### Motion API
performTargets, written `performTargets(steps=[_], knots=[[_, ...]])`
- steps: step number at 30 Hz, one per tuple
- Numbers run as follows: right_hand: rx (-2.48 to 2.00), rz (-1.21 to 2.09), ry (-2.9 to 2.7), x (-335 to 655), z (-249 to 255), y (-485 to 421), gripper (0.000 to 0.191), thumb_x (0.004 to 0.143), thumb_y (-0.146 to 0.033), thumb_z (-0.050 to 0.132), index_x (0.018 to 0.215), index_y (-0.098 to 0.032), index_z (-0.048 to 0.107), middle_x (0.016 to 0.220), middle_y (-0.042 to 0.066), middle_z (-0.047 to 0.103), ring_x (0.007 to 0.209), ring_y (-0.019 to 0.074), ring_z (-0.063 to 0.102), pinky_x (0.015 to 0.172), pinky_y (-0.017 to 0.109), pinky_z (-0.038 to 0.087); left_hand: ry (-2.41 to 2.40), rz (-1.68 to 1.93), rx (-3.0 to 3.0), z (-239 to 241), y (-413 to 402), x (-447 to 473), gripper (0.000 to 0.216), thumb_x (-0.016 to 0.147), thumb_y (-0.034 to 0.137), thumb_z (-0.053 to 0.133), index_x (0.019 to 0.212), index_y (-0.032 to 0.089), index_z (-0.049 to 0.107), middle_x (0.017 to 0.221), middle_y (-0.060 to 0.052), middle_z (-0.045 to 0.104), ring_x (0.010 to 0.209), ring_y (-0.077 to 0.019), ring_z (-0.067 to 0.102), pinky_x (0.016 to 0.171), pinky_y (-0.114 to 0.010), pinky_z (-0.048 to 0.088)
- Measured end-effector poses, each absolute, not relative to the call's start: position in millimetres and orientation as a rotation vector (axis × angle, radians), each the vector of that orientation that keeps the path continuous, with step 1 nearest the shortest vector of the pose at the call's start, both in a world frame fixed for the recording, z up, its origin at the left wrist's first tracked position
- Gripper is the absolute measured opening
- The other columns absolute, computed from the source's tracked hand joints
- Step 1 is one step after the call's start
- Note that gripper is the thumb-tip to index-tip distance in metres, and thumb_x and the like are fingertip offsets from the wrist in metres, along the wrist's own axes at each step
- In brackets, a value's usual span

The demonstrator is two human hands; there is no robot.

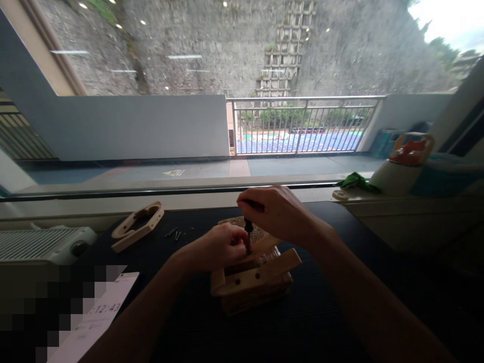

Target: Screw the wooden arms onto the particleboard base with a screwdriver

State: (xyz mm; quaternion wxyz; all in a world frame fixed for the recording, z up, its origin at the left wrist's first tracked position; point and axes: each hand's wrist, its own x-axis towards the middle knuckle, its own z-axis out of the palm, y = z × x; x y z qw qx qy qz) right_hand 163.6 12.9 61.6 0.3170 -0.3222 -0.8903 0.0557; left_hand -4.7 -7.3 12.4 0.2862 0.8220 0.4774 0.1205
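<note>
A wooden assembly (254, 280) of pale slats with holes stands on the black mat (196, 322) in front of me. My right hand (278, 212) is closed round the handle of a dark screwdriver (248, 233), held upright with its tip on the top of the assembly. My left hand (219, 247) is closed at the screwdriver's tip, fingers pinched on the top piece of the wood; what it pinches is hidden.
A curved wooden part (138, 226) lies at the back left of the mat, with several loose screws (174, 233) beside it. A phone (96, 317) lies at the front left, a white device (45, 244) at the left. A green cloth (357, 181) and a jug (404, 164) stand on the sill.
</note>
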Motion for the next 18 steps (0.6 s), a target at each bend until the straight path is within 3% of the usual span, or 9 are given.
performTargets(steps=[7, 18], knots=[[-0.749, 0.534, -2.359, 168.5, 62.9, 17.8, 0.027, 0.085, -0.029, 0.044, 0.087, -0.013, 0.066, 0.064, 0.000, 0.057, 0.053, 0.0059, 0.041, 0.054, 0.022, 0.030, 1.289, 0.309, 2.138, 12.7, -7.7, -5.1, 0.020, 0.074, 0.024, 0.046, 0.077, 0.017, 0.064, 0.076, 0.000, 0.060, 0.064, -0.0124, 0.052, 0.055, -0.021, 0.037], [-0.873, 0.420, -2.327, 167.6, 60.8, 19.6, 0.027, 0.084, -0.038, 0.050, 0.081, -0.014, 0.063, 0.063, -0.001, 0.058, 0.053, 0.0064, 0.045, 0.051, 0.022, 0.028, 1.305, 0.296, 2.098, 13.8, -8.2, -4.3, 0.021, 0.075, 0.027, 0.046, 0.079, 0.018, 0.065, 0.075, 0.000, 0.059, 0.063, -0.0121, 0.051, 0.053, -0.021, 0.037]])
